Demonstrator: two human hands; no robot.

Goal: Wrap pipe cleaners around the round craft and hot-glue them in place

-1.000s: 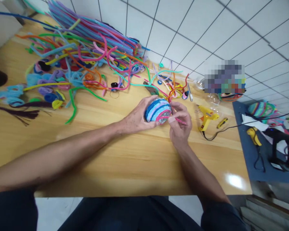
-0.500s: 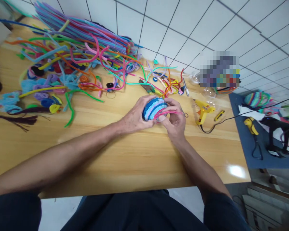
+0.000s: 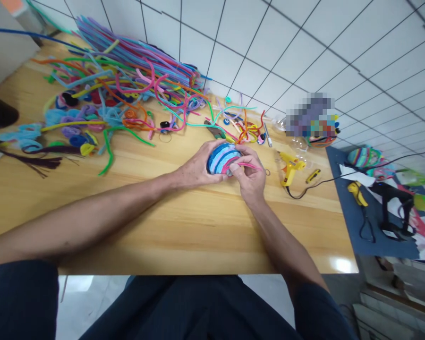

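A ball (image 3: 219, 158) wrapped in dark blue, light blue and pink bands of pipe cleaner sits above the middle of the table. My left hand (image 3: 195, 166) is closed around its left side, with the fingers over the top and the thumb below. On the ball's right side, my right hand (image 3: 253, 182) pinches a pink pipe cleaner (image 3: 250, 165) against the surface. The loose end of this strand sticks out to the right past my fingers. Part of the ball is hidden by both hands. Pliers (image 3: 214, 130) lie just behind it.
A bundle of pipe cleaners (image 3: 138, 56) and a heap of coloured twisted pieces (image 3: 88, 113) cover the back left. To the right lie a yellow glue gun (image 3: 291, 165) with its cord and a yellow cutter knife (image 3: 313, 176). A blue mat (image 3: 347, 198) borders the table's right side.
The camera view has shifted slightly. My right thumb and fingers have moved in closer against the ball, and more of the pink strand now lies along its right side.
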